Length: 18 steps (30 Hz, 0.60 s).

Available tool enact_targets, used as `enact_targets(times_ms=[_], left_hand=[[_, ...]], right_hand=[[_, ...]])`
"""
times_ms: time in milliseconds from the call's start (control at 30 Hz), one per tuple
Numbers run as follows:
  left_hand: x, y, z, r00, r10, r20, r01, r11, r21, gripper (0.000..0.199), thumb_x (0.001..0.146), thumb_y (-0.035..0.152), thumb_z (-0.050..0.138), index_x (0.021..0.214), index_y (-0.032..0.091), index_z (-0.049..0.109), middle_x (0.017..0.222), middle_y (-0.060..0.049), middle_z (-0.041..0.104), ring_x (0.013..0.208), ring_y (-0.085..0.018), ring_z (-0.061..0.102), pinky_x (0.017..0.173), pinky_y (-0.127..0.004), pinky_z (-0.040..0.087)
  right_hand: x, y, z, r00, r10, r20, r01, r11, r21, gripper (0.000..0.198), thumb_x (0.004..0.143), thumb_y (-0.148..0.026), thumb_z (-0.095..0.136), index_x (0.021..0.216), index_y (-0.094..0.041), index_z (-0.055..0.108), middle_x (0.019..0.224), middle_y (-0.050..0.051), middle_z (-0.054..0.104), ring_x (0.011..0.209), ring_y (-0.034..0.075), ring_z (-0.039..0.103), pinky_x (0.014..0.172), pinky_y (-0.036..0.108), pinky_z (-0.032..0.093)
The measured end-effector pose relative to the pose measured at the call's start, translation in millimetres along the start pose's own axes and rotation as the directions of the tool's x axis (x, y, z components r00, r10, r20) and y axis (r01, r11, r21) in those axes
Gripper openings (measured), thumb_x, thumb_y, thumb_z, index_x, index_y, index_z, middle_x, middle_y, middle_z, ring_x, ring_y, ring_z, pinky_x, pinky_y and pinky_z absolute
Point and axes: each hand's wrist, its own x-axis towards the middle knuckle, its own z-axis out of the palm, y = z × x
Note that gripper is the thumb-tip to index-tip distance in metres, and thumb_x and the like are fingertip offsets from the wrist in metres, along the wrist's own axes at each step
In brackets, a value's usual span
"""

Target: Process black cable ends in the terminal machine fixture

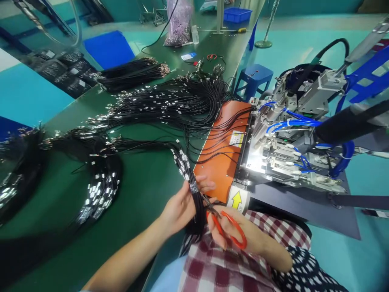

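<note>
A bundle of black cables (199, 211) with white tags and silvery ends lies across the palm of my left hand (178, 211). The thumb is on its near side, and the fingers reach behind it, partly spread. A shiny band, perhaps clear wrap, goes around the bundle near the thumb. My right hand (240, 223) grips red-handled scissors (240, 235), its fingers in and around the loops. The scissor blades point up and left against the bundle, just below the band; whether they are closed I cannot tell.
Piles of black cables (158, 103) cover the green table (146, 170). An orange plate (212, 174) leads to a machine (273, 158) with blue tubes on the right. Behind are red-handled pliers (212, 56), a plastic bag (179, 24) and a blue stool (255, 77).
</note>
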Motion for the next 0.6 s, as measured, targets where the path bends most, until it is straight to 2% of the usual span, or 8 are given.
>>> enact_targets(times_ms=[133,333,467,600], left_hand=[[-1.2,1.4,-2.9,1.000,0.009,0.024,-0.009,1.000,-0.010,0.038,0.097,0.045,0.041,0.115,0.021,0.064,0.122,-0.011,0.062,0.128,-0.027,0.047,0.105,-0.052,0.039],[-0.8,1.6,-3.3,0.998,0.004,0.056,-0.005,1.000,0.008,0.038,0.095,0.047,0.044,0.114,0.022,0.065,0.121,-0.010,0.063,0.127,-0.028,0.048,0.106,-0.052,0.039],[-1.8,0.5,-3.3,0.998,0.004,0.063,-0.004,1.000,-0.006,0.037,0.095,0.047,0.045,0.113,0.022,0.065,0.121,-0.010,0.063,0.128,-0.028,0.048,0.106,-0.052,0.040],[-2.8,-1.3,-4.2,0.998,0.011,0.069,-0.010,1.000,-0.021,0.035,0.095,0.046,0.046,0.112,0.022,0.064,0.121,-0.010,0.063,0.128,-0.027,0.048,0.106,-0.051,0.040]], right_hand=[[3.2,1.7,-2.4,0.999,0.044,0.008,-0.045,0.998,0.040,0.056,0.089,-0.070,0.039,0.088,-0.015,0.050,0.056,-0.003,0.051,0.041,0.006,0.036,0.041,0.019,0.029],[6.7,2.0,-2.4,0.995,0.097,0.001,-0.096,0.993,0.068,0.059,0.086,-0.072,0.042,0.085,-0.015,0.052,0.054,-0.003,0.052,0.040,0.005,0.037,0.041,0.019,0.030],[8.8,2.3,-0.5,0.996,0.093,0.005,-0.093,0.990,0.103,0.059,0.086,-0.073,0.043,0.085,-0.014,0.053,0.054,-0.003,0.052,0.039,0.006,0.036,0.042,0.020,0.031],[10.0,4.2,5.4,0.997,0.071,-0.044,-0.065,0.990,0.124,0.057,0.085,-0.071,0.047,0.084,-0.014,0.053,0.052,-0.003,0.052,0.041,0.007,0.038,0.043,0.020,0.032]])
